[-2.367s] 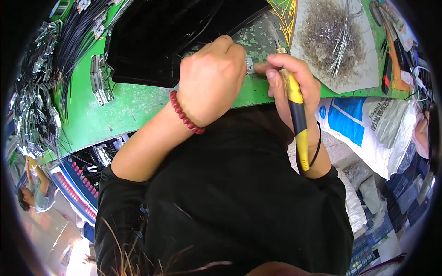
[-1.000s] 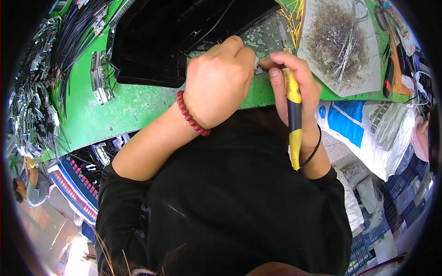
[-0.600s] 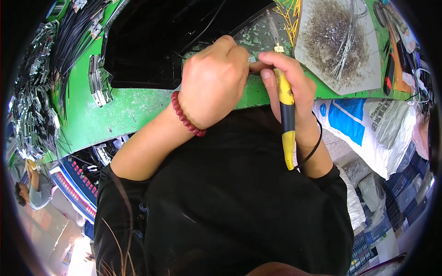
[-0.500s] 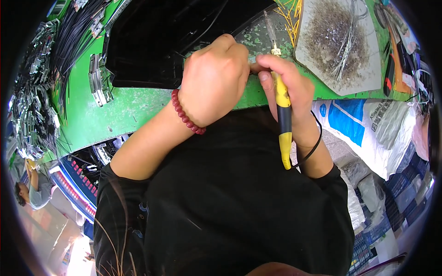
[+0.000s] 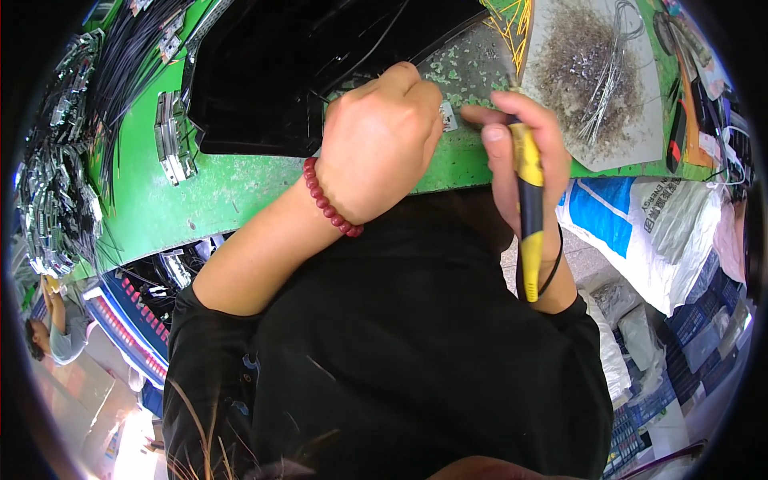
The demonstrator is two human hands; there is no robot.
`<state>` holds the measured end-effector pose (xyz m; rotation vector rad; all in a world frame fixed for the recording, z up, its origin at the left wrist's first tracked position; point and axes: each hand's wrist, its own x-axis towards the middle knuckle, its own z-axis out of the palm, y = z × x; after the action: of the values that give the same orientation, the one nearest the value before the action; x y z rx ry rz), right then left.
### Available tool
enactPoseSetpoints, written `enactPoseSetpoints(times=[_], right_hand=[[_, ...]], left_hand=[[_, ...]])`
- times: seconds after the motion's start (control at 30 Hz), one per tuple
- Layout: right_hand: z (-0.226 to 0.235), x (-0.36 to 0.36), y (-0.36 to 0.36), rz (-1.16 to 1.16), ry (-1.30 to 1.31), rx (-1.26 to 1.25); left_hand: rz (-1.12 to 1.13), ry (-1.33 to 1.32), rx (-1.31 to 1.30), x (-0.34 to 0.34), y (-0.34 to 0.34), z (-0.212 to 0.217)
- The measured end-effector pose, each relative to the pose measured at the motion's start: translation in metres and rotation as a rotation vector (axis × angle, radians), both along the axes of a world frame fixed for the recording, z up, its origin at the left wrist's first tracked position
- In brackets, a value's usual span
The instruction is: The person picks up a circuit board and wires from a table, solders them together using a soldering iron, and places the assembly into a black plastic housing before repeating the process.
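My right hand (image 5: 532,148) grips a yellow-and-black soldering iron (image 5: 530,200), its handle slanting down past the palm and its tip end pointing away from me, smeared by motion. My left hand (image 5: 384,144), a red bead bracelet on its wrist, is closed with the knuckles up over the near edge of the bench. A small pale, board-like piece (image 5: 449,117) sticks out by its fingertips; the grip itself is hidden. Beyond that hand lies a large glossy black tray (image 5: 252,88) with a dark wire running across it.
Black wires (image 5: 132,88) and metal parts (image 5: 60,176) crowd the left of the green bench (image 5: 232,188). At right lies a grey board (image 5: 552,112) with dark residue and solder wire (image 5: 600,96), near yellow sticks (image 5: 516,36). A white sack (image 5: 648,216) hangs below the edge.
My right hand has moved to the right with the soldering iron, away from my left hand. The pale piece by the left fingertips now shows. The left hand has shifted only slightly.
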<state>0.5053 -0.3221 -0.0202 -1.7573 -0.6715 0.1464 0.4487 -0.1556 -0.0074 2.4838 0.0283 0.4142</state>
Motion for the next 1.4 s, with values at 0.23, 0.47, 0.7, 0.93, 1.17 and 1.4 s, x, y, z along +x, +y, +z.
enactPoseSetpoints(times=[0.23, 0.47, 0.7, 0.93, 1.17, 1.4], right_hand=[[0.01, 0.002, -0.024, 0.07, 0.032, -0.024], [0.01, 0.016, -0.039, 0.062, -0.208, 0.029], [-0.001, -0.005, -0.043, -0.122, 0.132, 0.269], [-0.002, -0.006, -0.044, -0.017, 0.084, 0.147], [-0.005, -0.004, -0.042, 0.027, 0.008, 0.107], [-0.003, -0.002, -0.037, 0.019, -0.028, 0.051]], left_hand=[[0.027, 0.079, 0.027, 0.004, -0.001, 0.005], [0.035, -0.008, 0.081, 0.005, -0.004, -0.003], [0.063, 0.018, -0.029, 0.007, -0.007, 0.0], [0.059, 0.032, -0.014, 0.007, -0.006, 0.001], [0.046, 0.018, -0.024, 0.007, -0.006, 0.002], [0.003, -0.005, 0.007, 0.006, -0.002, -0.002]])
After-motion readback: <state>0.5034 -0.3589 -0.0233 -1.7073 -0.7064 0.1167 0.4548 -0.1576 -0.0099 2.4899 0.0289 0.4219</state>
